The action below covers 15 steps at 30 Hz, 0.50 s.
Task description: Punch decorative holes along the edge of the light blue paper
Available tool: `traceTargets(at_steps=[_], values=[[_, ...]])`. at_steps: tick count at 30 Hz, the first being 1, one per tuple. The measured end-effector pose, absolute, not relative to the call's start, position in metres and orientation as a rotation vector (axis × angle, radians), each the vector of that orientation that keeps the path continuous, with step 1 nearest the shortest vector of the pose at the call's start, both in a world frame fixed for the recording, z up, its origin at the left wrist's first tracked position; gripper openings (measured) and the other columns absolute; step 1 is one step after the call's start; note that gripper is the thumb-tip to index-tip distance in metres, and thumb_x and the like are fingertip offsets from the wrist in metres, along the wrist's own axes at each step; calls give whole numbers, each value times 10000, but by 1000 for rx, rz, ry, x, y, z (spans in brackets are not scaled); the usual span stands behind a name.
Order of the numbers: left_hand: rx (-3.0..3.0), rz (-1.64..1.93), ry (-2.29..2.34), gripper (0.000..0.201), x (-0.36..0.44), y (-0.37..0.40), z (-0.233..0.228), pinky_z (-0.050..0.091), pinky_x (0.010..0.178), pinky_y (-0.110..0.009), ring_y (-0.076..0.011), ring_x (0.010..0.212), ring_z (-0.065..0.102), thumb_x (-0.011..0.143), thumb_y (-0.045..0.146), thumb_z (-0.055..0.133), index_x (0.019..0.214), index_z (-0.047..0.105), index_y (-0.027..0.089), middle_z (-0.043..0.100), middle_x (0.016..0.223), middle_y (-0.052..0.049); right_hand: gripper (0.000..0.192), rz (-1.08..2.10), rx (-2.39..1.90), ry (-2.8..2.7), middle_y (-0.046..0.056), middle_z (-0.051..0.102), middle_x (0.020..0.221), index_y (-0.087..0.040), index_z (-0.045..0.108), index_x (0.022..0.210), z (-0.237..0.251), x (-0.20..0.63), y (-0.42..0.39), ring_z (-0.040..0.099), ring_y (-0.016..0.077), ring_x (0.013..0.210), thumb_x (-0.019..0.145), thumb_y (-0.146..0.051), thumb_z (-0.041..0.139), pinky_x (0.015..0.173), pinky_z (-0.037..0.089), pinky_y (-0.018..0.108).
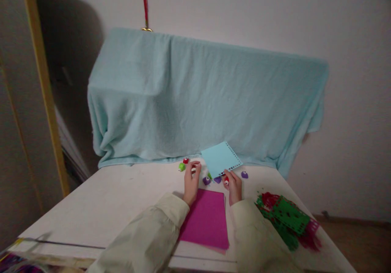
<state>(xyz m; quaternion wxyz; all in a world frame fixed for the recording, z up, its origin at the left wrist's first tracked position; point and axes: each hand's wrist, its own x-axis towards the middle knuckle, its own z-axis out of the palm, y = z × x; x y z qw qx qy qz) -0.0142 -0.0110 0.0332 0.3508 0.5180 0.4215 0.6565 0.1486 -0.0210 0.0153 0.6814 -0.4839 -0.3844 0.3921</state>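
Note:
My right hand (234, 186) pinches the lower edge of a light blue sheet of paper (219, 158), which is tilted up. Small punched holes run along two of its edges. Beside those fingers is a red paper punch (226, 180), partly hidden by them. My left hand (192, 182) is raised to the left of the sheet, fingers curved and apart, with nothing seen in it. Just left of it lie a green paper punch (181, 167) and a red one (185, 160). Purple punches (207, 180) sit between my hands, and another purple punch (244, 175) lies farther right.
A stack of magenta paper (207, 220) lies between my forearms. At the right is a heap of punched green and red paper pieces (290, 216). Behind the white table (100, 208), a light blue cloth (207, 98) drapes over a bulky shape against the wall.

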Motion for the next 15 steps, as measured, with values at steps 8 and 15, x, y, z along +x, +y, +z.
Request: traceTargets(at_steps=[8,15], values=[[1003,1384,941,481,-10,-1,19,258,392,-161,-55,469,423,770,599,545,1028,515,195,511,722,29,305,1002,-924,-845,-60,431,494,-188,477,647,23,147,-23,285,65,405,731,-421,654,391,180,224],[1042,1380,936,547,-5,-3,22,272,376,-158,-25,454,418,734,571,617,1114,445,217,560,935,-18,344,1175,-793,-869,-75,318,419,-213,373,558,32,145,-24,234,74,376,759,-384,594,407,225,244]])
